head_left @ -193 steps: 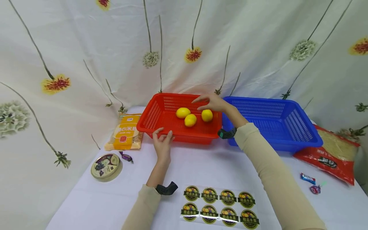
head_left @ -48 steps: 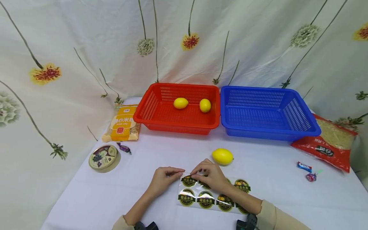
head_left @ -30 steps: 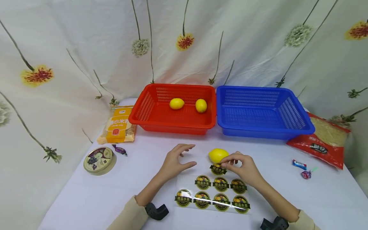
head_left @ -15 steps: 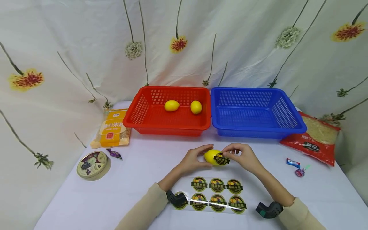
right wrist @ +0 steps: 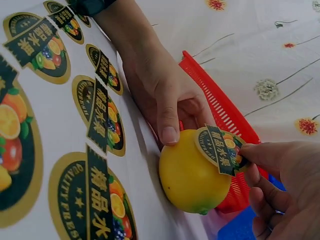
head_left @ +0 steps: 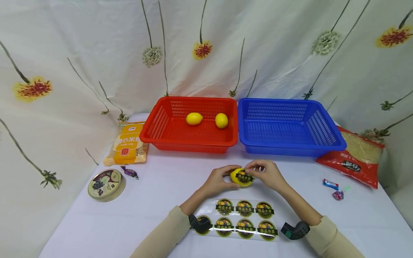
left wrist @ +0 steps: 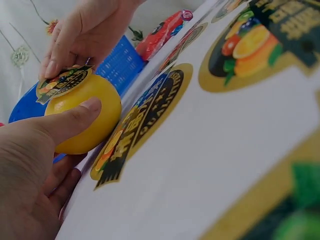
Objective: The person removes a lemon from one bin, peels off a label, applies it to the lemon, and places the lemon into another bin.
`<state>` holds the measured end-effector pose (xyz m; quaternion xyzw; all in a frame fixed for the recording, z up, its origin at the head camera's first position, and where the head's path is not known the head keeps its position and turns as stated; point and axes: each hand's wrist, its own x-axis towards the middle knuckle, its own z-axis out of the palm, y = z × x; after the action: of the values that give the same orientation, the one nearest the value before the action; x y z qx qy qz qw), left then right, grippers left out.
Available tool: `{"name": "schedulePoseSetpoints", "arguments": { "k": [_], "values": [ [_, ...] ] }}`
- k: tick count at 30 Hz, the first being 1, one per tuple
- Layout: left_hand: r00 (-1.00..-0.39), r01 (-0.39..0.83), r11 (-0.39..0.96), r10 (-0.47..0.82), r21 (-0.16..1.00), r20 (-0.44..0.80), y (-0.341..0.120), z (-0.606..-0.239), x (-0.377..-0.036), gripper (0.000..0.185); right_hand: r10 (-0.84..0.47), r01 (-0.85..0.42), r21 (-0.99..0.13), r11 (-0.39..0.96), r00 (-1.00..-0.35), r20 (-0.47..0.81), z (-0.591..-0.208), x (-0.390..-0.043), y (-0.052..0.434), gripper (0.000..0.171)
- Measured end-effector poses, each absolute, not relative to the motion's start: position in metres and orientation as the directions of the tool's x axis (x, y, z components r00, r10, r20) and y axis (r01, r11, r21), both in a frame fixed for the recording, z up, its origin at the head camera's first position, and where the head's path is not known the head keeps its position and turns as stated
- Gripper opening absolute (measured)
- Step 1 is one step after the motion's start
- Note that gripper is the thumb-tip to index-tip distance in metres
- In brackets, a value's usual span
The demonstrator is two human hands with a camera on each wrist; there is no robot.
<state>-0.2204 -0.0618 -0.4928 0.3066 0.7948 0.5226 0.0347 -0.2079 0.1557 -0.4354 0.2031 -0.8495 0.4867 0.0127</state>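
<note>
A yellow lemon point(right wrist: 192, 172) lies on the white table just beyond a sheet of round fruit stickers point(head_left: 233, 211). My left hand point(head_left: 217, 182) grips the lemon from its left side, thumb nearest me and fingers on the far side. Between thumb and forefinger, my right hand point(head_left: 267, 174) pinches the edge of one sticker point(right wrist: 220, 149), dark with a gold rim. That sticker lies against the lemon's upper side, as the left wrist view also shows on the lemon point(left wrist: 90, 112). In the sheet's far row, the leftmost place has no sticker.
Two more lemons point(head_left: 194, 118) are in the red basket point(head_left: 190, 146) at the back. Beside it stands a blue basket point(head_left: 290, 149). At left are a yellow food bag point(head_left: 127, 145), a round tin point(head_left: 105, 185) and a purple candy point(head_left: 130, 172). At right lie a red bag point(head_left: 351, 163) and two candies point(head_left: 331, 184).
One lemon went from the red basket to the table. My right hand peeled a sticker off the sheet and brought it onto the lemon, which my left hand came to grip.
</note>
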Motion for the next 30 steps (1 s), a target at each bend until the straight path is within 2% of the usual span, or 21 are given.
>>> {"name": "schedulePoseSetpoints", "arguments": {
  "k": [6,10,13,17,21,25,30],
  "values": [
    [-0.813,0.450,0.266,0.516,0.852,0.268,-0.061,-0.493,-0.219,0.062,-0.287,-0.404,-0.784,0.471,-0.911,0.297,-0.444,-0.205,0.153,0.006],
    [-0.812,0.462,0.256,0.507,0.849,0.289,-0.061,-0.494,-0.219,0.062,-0.258,-0.487,-0.717,0.498,-0.873,0.414,-0.450,-0.202,0.149,0.008],
    [-0.812,0.468,0.249,0.500,0.848,0.301,-0.061,-0.494,-0.218,0.061,-0.244,-0.562,-0.647,0.516,-0.820,0.518,-0.456,-0.200,0.146,0.012],
    [-0.814,0.467,0.243,0.494,0.850,0.306,-0.062,-0.495,-0.218,0.061,-0.248,-0.654,-0.508,0.560,-0.718,0.651,-0.464,-0.198,0.144,0.018],
    [-0.818,0.462,0.243,0.488,0.853,0.304,-0.062,-0.495,-0.218,0.060,-0.265,-0.696,-0.396,0.599,-0.639,0.722,-0.468,-0.194,0.145,0.033],
    [-0.815,0.471,0.248,0.489,0.847,0.311,-0.062,-0.495,-0.217,0.059,-0.284,-0.712,-0.407,0.572,-0.638,0.716,-0.471,-0.189,0.146,0.045],
    [-0.814,0.472,0.251,0.490,0.845,0.310,-0.062,-0.495,-0.217,0.059,-0.297,-0.706,-0.452,0.545,-0.667,0.683,-0.476,-0.185,0.146,0.048]
  ]
}}
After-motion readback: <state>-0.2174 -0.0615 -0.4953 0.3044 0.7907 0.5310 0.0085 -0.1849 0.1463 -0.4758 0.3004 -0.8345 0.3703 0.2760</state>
